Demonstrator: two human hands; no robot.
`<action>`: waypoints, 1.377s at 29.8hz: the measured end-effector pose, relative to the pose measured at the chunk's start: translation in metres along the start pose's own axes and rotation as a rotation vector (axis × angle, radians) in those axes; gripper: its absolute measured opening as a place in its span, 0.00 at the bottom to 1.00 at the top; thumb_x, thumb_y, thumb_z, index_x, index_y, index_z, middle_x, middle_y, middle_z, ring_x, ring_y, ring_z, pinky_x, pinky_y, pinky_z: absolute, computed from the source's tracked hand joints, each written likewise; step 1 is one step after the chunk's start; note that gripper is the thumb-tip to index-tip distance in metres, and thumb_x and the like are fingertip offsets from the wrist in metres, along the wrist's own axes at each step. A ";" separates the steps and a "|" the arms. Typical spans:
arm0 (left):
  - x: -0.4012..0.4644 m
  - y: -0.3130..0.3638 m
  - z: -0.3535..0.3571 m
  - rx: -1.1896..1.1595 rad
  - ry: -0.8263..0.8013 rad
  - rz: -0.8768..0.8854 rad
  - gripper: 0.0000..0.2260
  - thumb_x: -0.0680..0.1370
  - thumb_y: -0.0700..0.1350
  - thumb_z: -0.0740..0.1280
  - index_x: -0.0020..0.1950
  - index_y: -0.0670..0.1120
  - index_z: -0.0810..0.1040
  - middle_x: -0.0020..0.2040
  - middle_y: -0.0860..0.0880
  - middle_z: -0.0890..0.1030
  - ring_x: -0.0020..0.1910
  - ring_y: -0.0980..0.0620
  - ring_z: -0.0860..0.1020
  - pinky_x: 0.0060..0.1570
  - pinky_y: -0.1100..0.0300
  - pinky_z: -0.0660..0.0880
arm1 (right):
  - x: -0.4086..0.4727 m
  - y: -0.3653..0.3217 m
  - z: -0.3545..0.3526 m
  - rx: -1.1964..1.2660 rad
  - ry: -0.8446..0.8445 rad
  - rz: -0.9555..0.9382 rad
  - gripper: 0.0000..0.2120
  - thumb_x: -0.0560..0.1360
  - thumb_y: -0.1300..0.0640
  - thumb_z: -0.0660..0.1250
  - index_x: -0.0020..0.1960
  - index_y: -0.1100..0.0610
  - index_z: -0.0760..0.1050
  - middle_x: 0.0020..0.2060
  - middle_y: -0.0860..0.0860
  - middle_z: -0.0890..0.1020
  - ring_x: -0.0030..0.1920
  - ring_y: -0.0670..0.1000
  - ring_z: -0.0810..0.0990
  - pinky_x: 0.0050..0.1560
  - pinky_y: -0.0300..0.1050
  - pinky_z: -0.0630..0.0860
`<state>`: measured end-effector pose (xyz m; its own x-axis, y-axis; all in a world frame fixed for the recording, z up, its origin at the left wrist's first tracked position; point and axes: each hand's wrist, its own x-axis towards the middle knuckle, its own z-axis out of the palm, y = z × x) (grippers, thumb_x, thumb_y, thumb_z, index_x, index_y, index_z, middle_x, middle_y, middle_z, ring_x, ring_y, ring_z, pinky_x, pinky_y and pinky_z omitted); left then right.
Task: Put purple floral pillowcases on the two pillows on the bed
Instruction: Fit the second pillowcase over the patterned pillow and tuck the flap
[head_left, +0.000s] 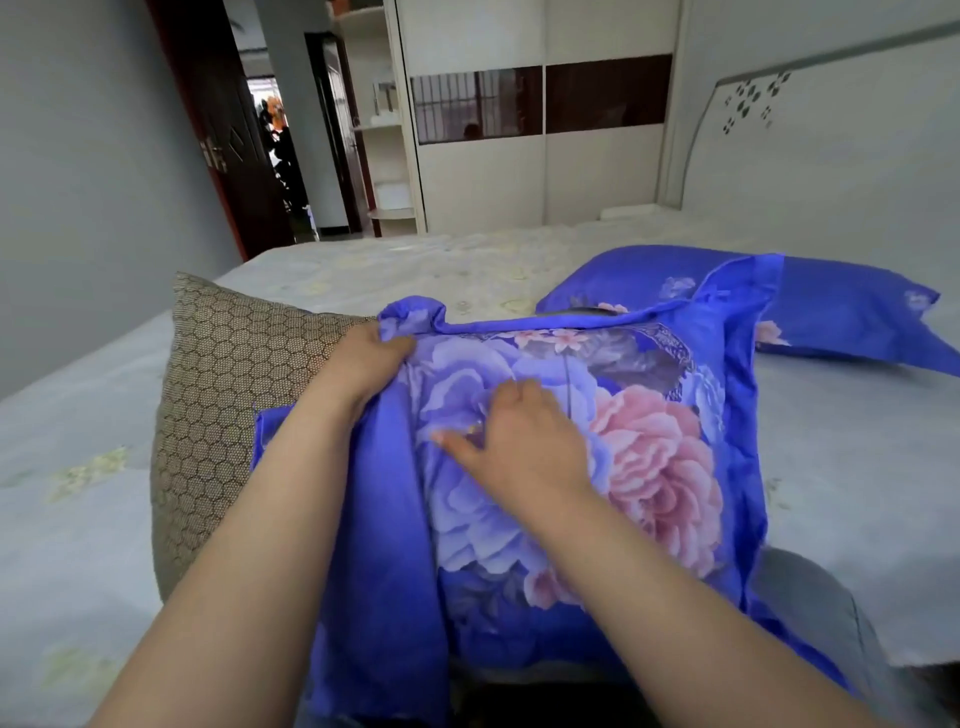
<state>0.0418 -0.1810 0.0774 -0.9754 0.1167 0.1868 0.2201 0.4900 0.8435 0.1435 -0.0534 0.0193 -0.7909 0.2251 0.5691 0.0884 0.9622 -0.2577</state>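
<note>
Purple floral pillowcase (597, 447) is lying partway over a brown honeycomb-patterned pillow (228, 395) at the near edge of the bed (78, 415); pillow's left part is sticking out uncovered. Left hand (363, 361) is gripping the case's bunched top-left edge w/ fingers curled into the fabric, right by the pillow's top corner. Right hand (519, 441) is lying on the printed front, fingers bent & seemingly pinching a fold; can't tell for sure. 2nd pillow (831, 312), already in its matching case, is resting further back to the right, near the headboard (831, 135).
</note>
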 end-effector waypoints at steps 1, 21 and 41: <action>-0.002 0.001 0.000 0.151 0.035 0.038 0.09 0.78 0.47 0.63 0.40 0.44 0.74 0.41 0.42 0.79 0.45 0.43 0.78 0.40 0.58 0.70 | -0.003 -0.010 0.006 -0.071 -0.016 -0.023 0.31 0.70 0.35 0.66 0.54 0.63 0.74 0.49 0.58 0.78 0.49 0.58 0.78 0.45 0.47 0.75; -0.041 -0.073 0.001 -0.693 -0.005 -0.062 0.21 0.77 0.59 0.61 0.49 0.42 0.81 0.48 0.42 0.83 0.49 0.47 0.81 0.55 0.53 0.75 | 0.043 -0.075 0.034 0.531 -0.280 0.068 0.18 0.78 0.54 0.61 0.30 0.54 0.68 0.38 0.59 0.81 0.42 0.57 0.78 0.43 0.49 0.72; -0.026 -0.033 0.059 0.685 0.122 0.135 0.19 0.73 0.55 0.68 0.56 0.43 0.73 0.55 0.42 0.78 0.57 0.41 0.75 0.52 0.51 0.71 | 0.001 0.024 0.061 0.707 -0.050 0.002 0.20 0.75 0.61 0.55 0.66 0.61 0.65 0.65 0.54 0.75 0.65 0.54 0.74 0.64 0.48 0.70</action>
<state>0.0604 -0.1491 0.0155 -0.9244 0.1371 0.3560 0.2550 0.9160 0.3096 0.1078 -0.0394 -0.0333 -0.8197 0.2028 0.5357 -0.3108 0.6281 -0.7134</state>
